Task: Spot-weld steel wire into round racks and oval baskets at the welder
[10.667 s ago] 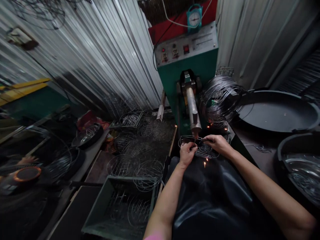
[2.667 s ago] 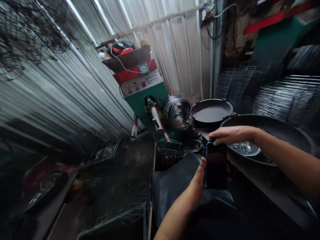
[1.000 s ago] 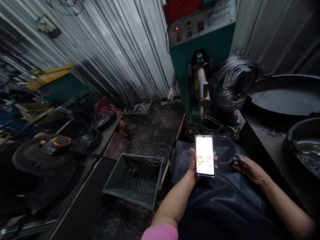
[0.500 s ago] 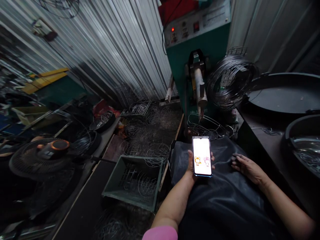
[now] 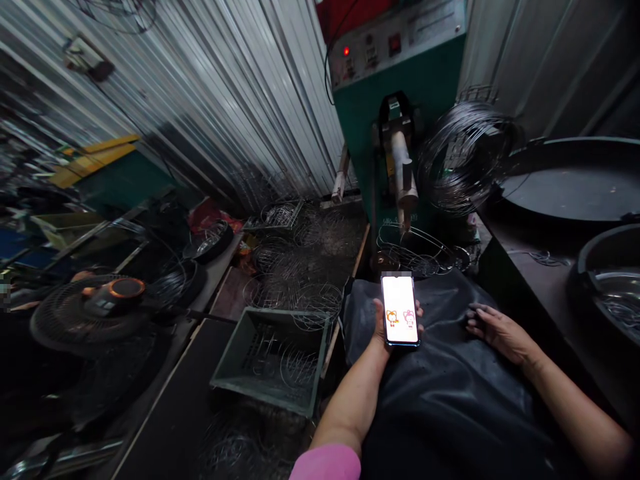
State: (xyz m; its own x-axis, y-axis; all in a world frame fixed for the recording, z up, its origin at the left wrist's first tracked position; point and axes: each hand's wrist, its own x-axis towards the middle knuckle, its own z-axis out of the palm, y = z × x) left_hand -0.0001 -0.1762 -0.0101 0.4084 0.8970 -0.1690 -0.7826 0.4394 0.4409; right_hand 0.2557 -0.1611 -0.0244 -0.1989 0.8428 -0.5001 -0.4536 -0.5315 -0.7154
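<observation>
A smartphone (image 5: 400, 300) with a bright white screen and two small cartoon figures on it rests in my left hand (image 5: 380, 331). The thumb lies along its left edge, and fingertips wrap round the right edge. My right hand (image 5: 500, 333) lies over the black apron (image 5: 440, 380) on my lap, apart from the phone. Its fingers are loosely bent and a little spread, with dark fingertips and nothing visible in them. Just beyond the phone, bent wire rings (image 5: 425, 250) sit under the green machine (image 5: 350, 127).
To the left, a green plastic crate (image 5: 267, 403) holds wire pieces. A fan (image 5: 90, 313) stands farther left. A wire coil (image 5: 465, 160) hangs beside the machine. Large black round pans (image 5: 575, 193) occupy the right. Corrugated metal wall (image 5: 240, 87) closes the back.
The view has shifted slightly. The phone sits slightly farther left and higher in view, still in my left hand. My right hand stays almost where it was over the apron.
</observation>
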